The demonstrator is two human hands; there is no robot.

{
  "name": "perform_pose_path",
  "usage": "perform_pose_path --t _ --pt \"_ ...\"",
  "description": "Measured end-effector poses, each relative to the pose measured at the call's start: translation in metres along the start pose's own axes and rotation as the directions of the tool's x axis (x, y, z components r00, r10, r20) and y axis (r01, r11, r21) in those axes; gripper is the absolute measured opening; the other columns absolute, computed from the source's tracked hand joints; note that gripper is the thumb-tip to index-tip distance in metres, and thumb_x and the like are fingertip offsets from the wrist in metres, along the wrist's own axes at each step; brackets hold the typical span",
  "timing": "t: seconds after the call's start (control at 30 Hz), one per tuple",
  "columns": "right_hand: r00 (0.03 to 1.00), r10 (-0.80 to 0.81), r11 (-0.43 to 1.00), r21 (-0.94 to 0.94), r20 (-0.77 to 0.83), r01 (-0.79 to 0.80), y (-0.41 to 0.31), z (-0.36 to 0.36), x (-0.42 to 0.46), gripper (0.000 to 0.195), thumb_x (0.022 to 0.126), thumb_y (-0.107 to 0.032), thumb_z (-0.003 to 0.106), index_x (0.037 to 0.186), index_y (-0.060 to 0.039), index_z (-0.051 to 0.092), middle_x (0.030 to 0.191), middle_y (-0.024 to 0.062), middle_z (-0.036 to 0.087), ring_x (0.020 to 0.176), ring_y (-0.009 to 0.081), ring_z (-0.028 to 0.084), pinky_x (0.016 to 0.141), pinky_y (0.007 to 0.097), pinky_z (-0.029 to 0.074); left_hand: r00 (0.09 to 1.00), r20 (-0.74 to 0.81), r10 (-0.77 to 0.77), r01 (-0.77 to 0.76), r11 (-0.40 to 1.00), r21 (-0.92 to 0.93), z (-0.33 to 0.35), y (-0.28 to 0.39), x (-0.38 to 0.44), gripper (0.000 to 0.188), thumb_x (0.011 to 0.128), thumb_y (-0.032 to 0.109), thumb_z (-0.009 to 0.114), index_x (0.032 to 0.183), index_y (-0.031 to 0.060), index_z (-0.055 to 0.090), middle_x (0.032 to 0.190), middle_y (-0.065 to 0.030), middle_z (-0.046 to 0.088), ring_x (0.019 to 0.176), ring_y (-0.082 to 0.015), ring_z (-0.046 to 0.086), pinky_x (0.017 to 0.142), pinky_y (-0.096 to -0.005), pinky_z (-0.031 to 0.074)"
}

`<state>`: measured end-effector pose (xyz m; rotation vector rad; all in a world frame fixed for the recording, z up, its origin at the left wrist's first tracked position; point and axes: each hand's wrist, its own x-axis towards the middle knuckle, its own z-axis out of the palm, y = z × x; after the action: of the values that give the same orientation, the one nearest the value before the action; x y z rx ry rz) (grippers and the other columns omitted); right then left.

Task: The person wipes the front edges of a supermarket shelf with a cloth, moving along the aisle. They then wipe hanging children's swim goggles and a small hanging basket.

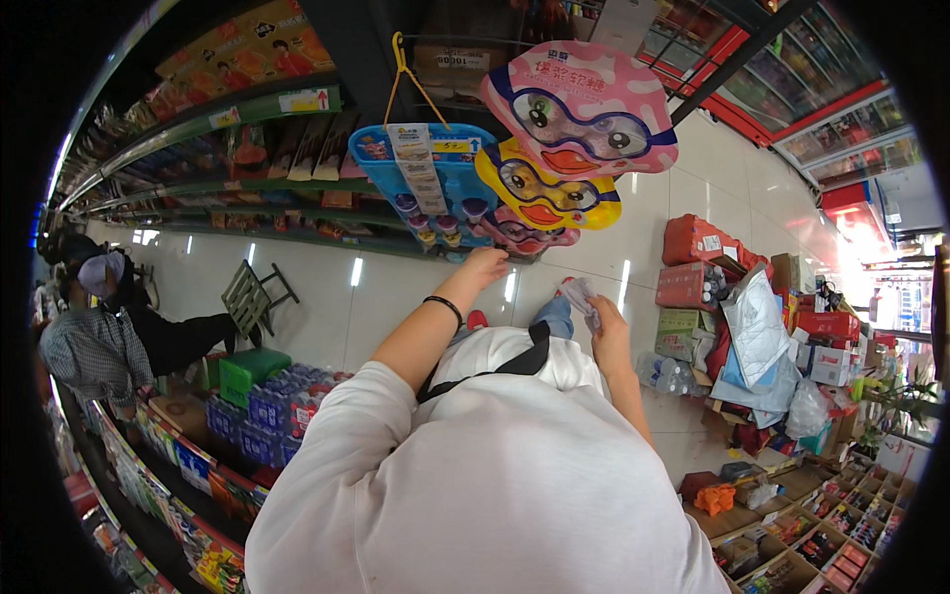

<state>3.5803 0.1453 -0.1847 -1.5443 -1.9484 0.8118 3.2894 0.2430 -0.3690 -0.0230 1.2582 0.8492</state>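
My left hand (486, 267) is raised at the lower edge of a hanging display, by a pink duck-face candy pack; whether its fingers touch or grip anything there cannot be told. My right hand (610, 327) holds a crumpled greyish cloth (584, 301) in front of my right leg. Above my left hand hangs a blue plastic display board (386, 167) on a yellow cord, with small purple-topped and yellow items along its lower part. Beside it hang a large pink duck-face candy pack (582, 111) and a yellow one (545, 185) partly behind it.
Green-edged store shelves (260, 182) run along the upper left. A folding stool (252, 301) and wrapped bottle packs (271, 408) stand at left, near people in the aisle. At right lie piled cartons and bags (753, 327), with compartmented goods (809, 542) below and glass-door coolers (853, 148) above.
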Motion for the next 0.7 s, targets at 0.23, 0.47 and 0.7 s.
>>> perform_pose_path --t 0.23,0.47,0.7 --pt "0.998 0.038 0.994 -0.106 0.06 -0.032 0.016 -0.014 -0.017 0.062 0.071 0.024 0.047 0.123 -0.005 0.064 0.132 0.0257 0.062 0.121 0.0478 0.059 0.1 0.0456 0.051 0.998 0.048 0.03 -0.022 0.985 -0.169 0.024 -0.017 0.014 0.037 0.091 0.0 0.07 0.124 0.0073 0.054 0.133 -0.0161 0.058 0.127 -0.0354 0.057 0.1 -0.0473 0.053" --pt "0.993 -0.002 0.984 -0.176 0.12 0.023 0.027 -0.019 -0.012 0.062 0.071 0.023 0.049 0.123 -0.0058 0.064 0.132 0.025 0.063 0.119 0.0473 0.06 0.098 0.046 0.052 0.987 0.156 0.033 0.015 0.955 -0.298 0.014 -0.033 0.041 0.03 0.09 0.008 0.078 0.114 0.0108 0.06 0.117 -0.0065 0.068 0.113 -0.0245 0.063 0.093 -0.0387 0.055" --pt "0.981 -0.046 0.973 -0.213 0.19 0.087 0.034 -0.011 0.008 0.048 0.079 0.016 0.051 0.121 -0.0031 0.064 0.132 0.0256 0.063 0.12 0.0457 0.061 0.103 0.0461 0.051 0.972 0.219 0.082 -0.025 0.968 -0.249 -0.011 -0.038 0.0 0.03 0.091 0.013 0.08 0.116 0.0112 0.064 0.112 -0.0035 0.071 0.104 -0.0163 0.066 0.09 -0.0306 0.054"
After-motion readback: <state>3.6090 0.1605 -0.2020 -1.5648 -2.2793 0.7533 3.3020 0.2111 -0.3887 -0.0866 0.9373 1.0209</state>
